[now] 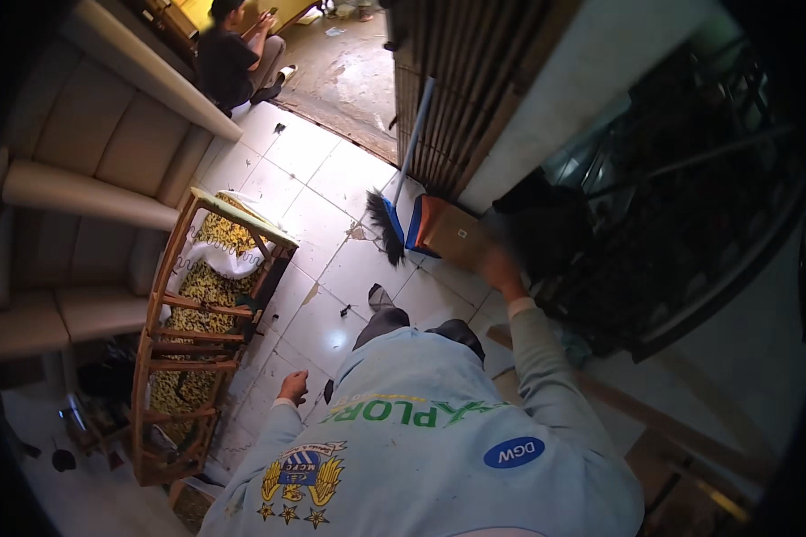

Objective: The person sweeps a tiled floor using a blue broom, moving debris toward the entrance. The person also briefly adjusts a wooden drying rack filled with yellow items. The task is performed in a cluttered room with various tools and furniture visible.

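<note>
Open tiled floor (318, 192) runs between wooden chair frame (197, 331) at left and broom (394, 197), cardboard box (452, 234), dark cluttered rack (681, 197) at right.

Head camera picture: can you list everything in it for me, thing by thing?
Broom: one, blue handle, dark bristles, leaning by the slatted door.
Cardboard box: one, brown, on the floor beside the broom, at the right hand.
Wooden chair frame: one, light brown, on its side at left, yellow patterned cloth in it.
Sofa: one, beige, far left.
Floor tiles: many, white, some chipped, centre.
Seated person: one, dark clothes, in the doorway at top.
Dark metal rack: one, black, at right, blurred.
Own shirt: pale blue, green lettering, bottom centre.
Left hand: empty, hanging near the chair frame.
Right hand: blurred, reaching to the box; whether the fingers grip it cannot be told.
</note>
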Demonstrator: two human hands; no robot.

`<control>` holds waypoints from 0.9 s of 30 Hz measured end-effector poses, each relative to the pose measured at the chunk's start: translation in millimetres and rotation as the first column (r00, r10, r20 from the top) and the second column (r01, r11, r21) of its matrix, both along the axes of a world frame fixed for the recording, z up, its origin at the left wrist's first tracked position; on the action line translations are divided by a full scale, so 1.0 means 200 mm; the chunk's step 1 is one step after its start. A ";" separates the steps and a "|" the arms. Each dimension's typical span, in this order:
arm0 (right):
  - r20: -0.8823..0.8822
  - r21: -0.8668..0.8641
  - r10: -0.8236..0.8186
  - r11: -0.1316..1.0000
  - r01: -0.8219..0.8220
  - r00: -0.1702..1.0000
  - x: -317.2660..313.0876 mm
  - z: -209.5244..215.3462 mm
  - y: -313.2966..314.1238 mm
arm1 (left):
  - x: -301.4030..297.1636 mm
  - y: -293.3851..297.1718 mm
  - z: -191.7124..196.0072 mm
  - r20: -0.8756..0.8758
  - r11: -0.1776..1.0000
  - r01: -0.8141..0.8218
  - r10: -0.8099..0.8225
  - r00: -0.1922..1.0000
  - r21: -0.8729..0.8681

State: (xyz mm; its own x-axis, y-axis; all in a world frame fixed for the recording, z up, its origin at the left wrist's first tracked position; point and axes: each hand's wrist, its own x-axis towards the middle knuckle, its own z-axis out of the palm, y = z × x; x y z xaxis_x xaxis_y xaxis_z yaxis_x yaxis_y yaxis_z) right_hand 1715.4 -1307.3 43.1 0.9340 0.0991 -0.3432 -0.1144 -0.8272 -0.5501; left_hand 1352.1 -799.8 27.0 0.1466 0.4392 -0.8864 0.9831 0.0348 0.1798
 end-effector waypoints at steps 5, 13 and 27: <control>0.485 -0.413 0.568 0.819 -0.399 0.665 0.78 0.34 0.63 | 0.14 0.19 0.06 0.248 0.975 -0.211 0.188 0.950 0.070; 0.429 -0.880 0.902 0.430 -0.201 0.053 1.83 0.41 1.05 | 0.06 0.03 0.35 0.494 0.826 -0.514 0.356 0.793 0.230; -0.017 -0.843 1.000 -0.017 -0.538 -0.005 2.06 0.43 1.21 | -0.45 -1.64 0.07 0.057 0.886 -0.465 0.464 0.884 0.003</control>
